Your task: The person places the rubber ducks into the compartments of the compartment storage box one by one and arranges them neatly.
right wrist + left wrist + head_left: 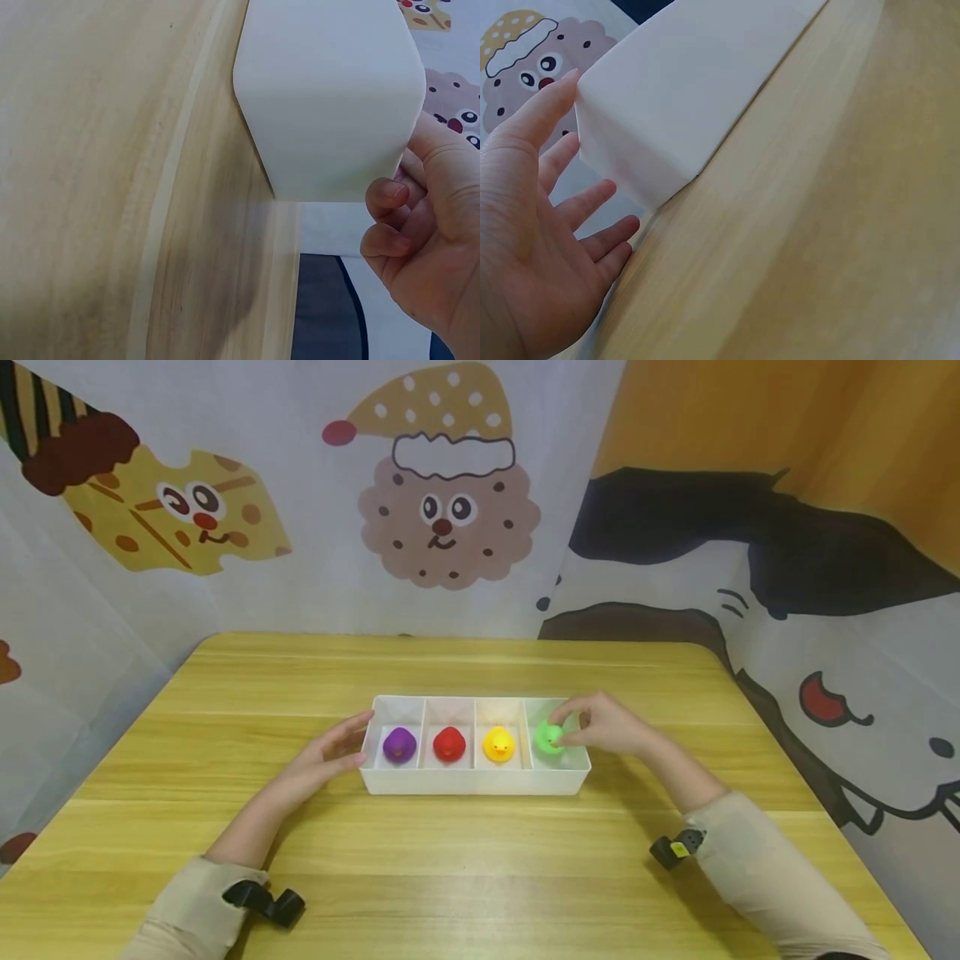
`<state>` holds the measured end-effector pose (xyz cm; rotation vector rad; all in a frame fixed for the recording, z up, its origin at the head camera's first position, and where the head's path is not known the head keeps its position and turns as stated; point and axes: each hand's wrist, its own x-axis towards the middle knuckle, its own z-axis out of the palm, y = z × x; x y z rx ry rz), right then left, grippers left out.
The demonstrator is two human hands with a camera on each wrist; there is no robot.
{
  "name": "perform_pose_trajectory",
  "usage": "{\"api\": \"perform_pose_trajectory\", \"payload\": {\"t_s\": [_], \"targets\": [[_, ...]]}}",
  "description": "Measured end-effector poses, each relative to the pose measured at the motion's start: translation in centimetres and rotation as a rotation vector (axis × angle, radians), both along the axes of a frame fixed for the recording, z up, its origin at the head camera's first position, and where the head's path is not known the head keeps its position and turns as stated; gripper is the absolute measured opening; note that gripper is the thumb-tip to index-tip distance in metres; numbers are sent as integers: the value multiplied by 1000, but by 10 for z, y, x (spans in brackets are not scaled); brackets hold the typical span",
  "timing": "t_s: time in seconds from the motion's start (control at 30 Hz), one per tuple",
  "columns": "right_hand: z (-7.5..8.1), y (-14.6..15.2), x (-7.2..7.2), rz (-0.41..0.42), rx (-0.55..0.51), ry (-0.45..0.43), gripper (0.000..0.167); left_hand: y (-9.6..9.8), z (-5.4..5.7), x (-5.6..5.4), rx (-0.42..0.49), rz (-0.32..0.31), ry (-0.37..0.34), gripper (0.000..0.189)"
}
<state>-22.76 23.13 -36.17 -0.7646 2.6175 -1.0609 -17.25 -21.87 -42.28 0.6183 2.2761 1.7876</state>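
Note:
A white box with several compartments in a row holds one small rubber duck in each. From the left come a purple duck, a red duck, a yellow duck and a green duck. My right hand reaches over the box's right end and pinches the green duck in the rightmost compartment. In the right wrist view the box wall hides that duck and the fingertips. At the box's left end, my left hand touches the wall, its fingers extended and spread.
The wooden table lies under the box and both arms. A white curtain with cartoon prints hangs behind it and along its sides. Each sleeve carries a black wrist camera, one on the left and one on the right.

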Motion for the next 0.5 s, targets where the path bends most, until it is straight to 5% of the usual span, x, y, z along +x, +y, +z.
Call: {"api": "perform_pose_trajectory", "payload": {"t_s": [0.5], "targets": [[-3,-9,-3,1,89,4,25,1,1,0,9,-6,4,62]]}}
